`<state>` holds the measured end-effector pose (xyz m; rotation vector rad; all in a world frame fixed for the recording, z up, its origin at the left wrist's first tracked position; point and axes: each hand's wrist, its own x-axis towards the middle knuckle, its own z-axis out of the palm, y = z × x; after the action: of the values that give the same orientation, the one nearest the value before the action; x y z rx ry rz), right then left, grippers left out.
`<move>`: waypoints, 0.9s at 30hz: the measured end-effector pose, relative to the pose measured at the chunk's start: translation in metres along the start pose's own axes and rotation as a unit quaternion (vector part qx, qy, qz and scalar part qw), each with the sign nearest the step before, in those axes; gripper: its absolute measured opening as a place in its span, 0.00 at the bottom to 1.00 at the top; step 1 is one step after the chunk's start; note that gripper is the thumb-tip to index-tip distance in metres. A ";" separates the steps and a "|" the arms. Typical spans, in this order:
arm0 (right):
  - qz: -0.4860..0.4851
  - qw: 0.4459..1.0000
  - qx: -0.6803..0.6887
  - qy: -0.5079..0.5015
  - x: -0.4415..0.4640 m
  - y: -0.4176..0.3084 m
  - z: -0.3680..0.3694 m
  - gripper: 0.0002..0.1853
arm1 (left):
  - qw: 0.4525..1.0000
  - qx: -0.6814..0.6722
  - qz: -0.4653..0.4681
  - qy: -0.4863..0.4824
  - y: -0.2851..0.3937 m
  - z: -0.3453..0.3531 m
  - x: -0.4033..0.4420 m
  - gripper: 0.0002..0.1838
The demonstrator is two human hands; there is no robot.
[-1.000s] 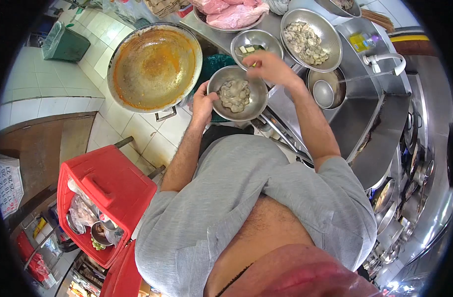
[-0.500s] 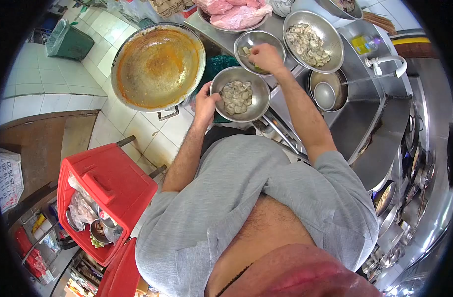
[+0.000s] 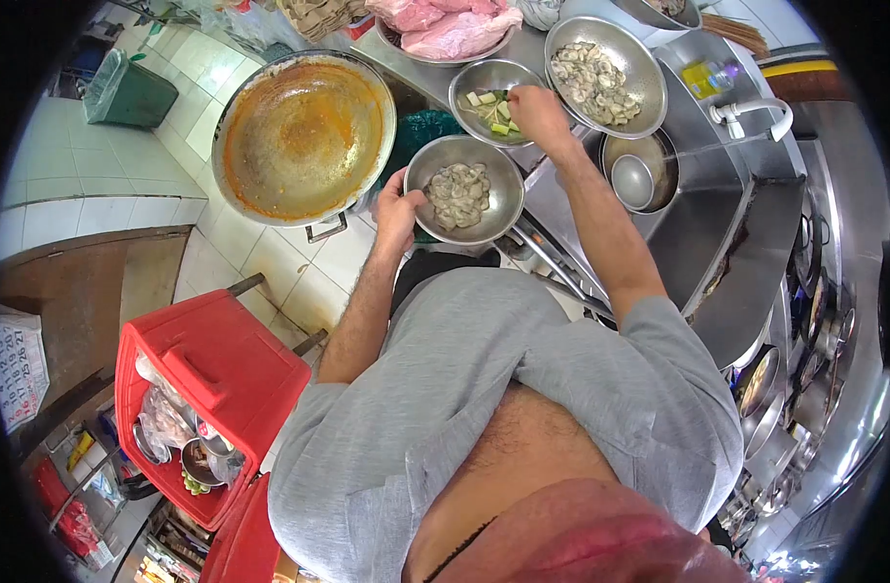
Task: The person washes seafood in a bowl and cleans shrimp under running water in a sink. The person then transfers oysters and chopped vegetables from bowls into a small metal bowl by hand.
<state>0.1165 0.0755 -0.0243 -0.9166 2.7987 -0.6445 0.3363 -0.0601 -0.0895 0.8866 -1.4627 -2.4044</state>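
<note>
My left hand (image 3: pixel 398 212) is closed on the left rim of a metal bowl (image 3: pixel 427 222), thumb over the edge. Grey, wet shellfish meat, possibly oysters (image 3: pixel 461 196), lies inside it. Just beyond, a second metal bowl (image 3: pixel 461 70) contains chopped green vegetable pieces (image 3: pixel 496 111). My right hand (image 3: pixel 540 117) is over this bowl's right side with curled fingers; whether they grip the rim or pieces is hidden. Beside it, a perforated metal colander (image 3: pixel 653 82) holds more shellfish meat (image 3: pixel 594 82).
Raw pink meat (image 3: pixel 461 33) fills a basin at the back. A large stained wok (image 3: pixel 304 136) stands left. The sink (image 3: pixel 702 225) at right has a running white faucet (image 3: pixel 753 117) and nested pots (image 3: pixel 666 160). An open red cooler (image 3: pixel 214 355) is at lower left.
My right hand has shifted right across the vegetable bowl, uncovering more green pieces. My left hand keeps its hold on the shellfish bowl. The whole view has shifted slightly.
</note>
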 end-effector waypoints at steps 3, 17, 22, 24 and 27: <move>0.035 0.998 -0.017 -0.044 0.009 -0.004 0.007 0.11 | 1.000 0.007 0.010 0.009 0.000 -0.002 -0.004 0.27; 0.140 0.903 0.321 0.248 -0.116 0.017 -0.053 0.12 | 0.996 -0.050 0.062 -0.028 0.129 0.045 -0.017 0.24; 0.252 0.819 0.396 0.330 -0.130 0.090 -0.066 0.15 | 0.984 -0.014 0.155 -0.086 0.138 0.123 0.043 0.20; 0.254 0.785 0.424 0.374 -0.130 0.134 -0.081 0.12 | 0.977 -0.006 0.180 -0.113 0.138 0.154 0.064 0.19; 0.244 0.743 0.478 0.400 -0.122 0.198 -0.112 0.07 | 0.971 0.052 0.198 -0.123 0.128 0.198 0.091 0.18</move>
<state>0.0810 0.3309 -0.0113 0.3968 2.3465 -2.4200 0.1298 -0.0172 0.0512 0.2776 -1.6776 -2.2080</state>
